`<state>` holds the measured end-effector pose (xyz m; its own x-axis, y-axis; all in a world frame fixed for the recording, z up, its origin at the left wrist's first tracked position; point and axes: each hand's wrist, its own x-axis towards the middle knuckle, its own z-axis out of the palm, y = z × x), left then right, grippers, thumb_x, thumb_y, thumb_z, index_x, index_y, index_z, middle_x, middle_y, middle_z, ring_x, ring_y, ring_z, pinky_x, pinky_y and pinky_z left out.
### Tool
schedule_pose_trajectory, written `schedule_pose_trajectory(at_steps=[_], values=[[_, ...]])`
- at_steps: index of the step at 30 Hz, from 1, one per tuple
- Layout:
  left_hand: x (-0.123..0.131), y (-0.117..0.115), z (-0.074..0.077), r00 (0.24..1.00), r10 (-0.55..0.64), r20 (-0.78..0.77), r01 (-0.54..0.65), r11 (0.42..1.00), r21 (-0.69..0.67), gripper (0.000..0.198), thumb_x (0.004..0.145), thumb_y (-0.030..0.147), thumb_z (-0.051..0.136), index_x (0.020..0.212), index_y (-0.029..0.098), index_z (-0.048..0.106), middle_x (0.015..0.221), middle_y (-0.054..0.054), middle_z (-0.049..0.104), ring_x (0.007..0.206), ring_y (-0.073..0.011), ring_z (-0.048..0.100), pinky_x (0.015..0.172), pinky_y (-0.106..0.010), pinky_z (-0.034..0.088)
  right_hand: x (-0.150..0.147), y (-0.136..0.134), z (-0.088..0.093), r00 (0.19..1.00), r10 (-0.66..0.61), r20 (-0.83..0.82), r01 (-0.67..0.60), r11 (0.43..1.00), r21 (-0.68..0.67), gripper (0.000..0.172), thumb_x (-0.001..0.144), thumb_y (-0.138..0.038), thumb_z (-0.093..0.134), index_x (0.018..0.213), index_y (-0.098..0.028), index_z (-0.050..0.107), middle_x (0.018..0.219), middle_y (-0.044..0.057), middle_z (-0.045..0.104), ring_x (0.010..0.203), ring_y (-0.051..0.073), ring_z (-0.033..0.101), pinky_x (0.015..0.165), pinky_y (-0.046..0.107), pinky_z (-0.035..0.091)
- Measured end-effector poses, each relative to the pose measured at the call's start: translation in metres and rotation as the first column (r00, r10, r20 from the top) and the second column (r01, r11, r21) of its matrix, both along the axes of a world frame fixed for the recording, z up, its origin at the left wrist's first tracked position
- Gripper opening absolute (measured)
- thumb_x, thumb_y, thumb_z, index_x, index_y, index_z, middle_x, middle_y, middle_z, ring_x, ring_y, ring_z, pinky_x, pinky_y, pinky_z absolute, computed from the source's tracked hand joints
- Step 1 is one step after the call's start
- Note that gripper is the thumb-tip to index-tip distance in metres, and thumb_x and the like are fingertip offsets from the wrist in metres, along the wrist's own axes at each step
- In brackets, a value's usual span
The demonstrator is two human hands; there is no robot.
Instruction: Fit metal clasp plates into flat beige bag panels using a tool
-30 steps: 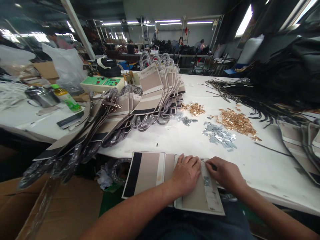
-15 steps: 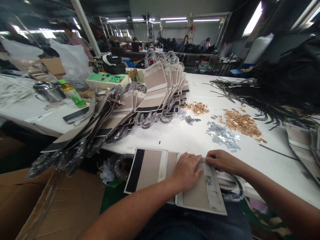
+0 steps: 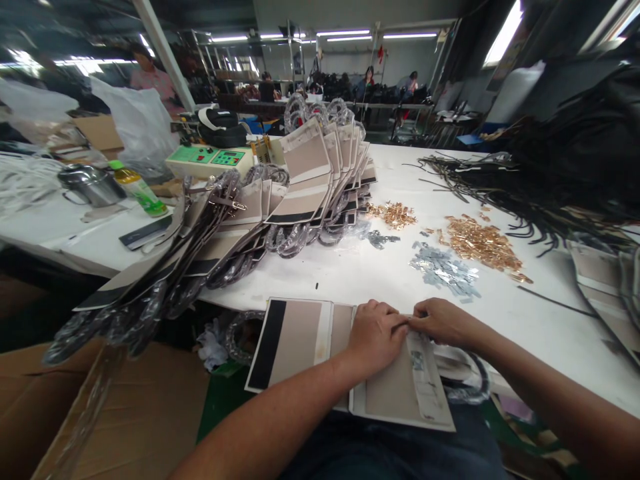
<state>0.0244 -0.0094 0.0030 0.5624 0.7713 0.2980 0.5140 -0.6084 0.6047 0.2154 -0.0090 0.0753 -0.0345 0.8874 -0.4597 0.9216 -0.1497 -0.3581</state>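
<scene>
A beige bag panel [image 3: 297, 333] with a black stripe and pale strips lies unfolded at the table's front edge, partly over my lap. My left hand [image 3: 377, 337] rests on its right section, with thumb and forefinger drawn together by the top edge. Right beside those fingertips, my right hand [image 3: 440, 323] is closed in a pinch at the same edge. Whatever small thing sits between the fingers is hidden. Below my right hand runs a pale strip with a small metal plate [image 3: 417, 361] on it. A plastic-wrapped handle [image 3: 473, 383] pokes out under the panel's right side.
Silver metal plates [image 3: 444, 270] and gold-coloured clips [image 3: 480, 243] lie in piles ahead. Stacked bag panels [image 3: 307, 160] with wrapped handles stand to the left. Black cords [image 3: 465, 177] spread at the back right. A cardboard box [image 3: 145, 413] is at lower left.
The fingers of my left hand, spread flat before, have drawn together towards my right fingertips. My right hand stays pinched at the panel's top edge. The view has shifted slightly.
</scene>
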Motion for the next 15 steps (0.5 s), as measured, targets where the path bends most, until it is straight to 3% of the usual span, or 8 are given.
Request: schedule_pose_trajectory(at_steps=[7, 15], values=[[0.003, 0.001, 0.003, 1.000, 0.025, -0.019, -0.025, 1.000, -0.011, 0.017, 0.100, 0.033, 0.071, 0.111, 0.028, 0.082, 0.113, -0.003, 0.078, 0.111, -0.0267, 0.062, 0.096, -0.046, 0.048, 0.012, -0.001, -0.013, 0.996, -0.034, 0.078, 0.024, 0.992, 0.122, 0.034, 0.089, -0.047, 0.067, 0.065, -0.022, 0.064, 0.070, 0.007, 0.069, 0.073, 0.026, 0.062, 0.064, 0.033, 0.035], [0.004, 0.001, 0.005, 1.000, 0.026, 0.007, -0.026, 0.999, -0.039, 0.019, 0.100, 0.033, 0.070, 0.115, 0.032, 0.082, 0.112, -0.003, 0.077, 0.110, -0.0264, 0.062, 0.096, -0.046, 0.047, 0.018, -0.016, -0.019, 0.998, -0.032, -0.050, 0.041, 0.981, 0.189, 0.030, 0.093, -0.046, 0.063, 0.075, -0.023, 0.069, 0.072, 0.002, 0.071, 0.073, 0.022, 0.064, 0.066, 0.031, 0.039]])
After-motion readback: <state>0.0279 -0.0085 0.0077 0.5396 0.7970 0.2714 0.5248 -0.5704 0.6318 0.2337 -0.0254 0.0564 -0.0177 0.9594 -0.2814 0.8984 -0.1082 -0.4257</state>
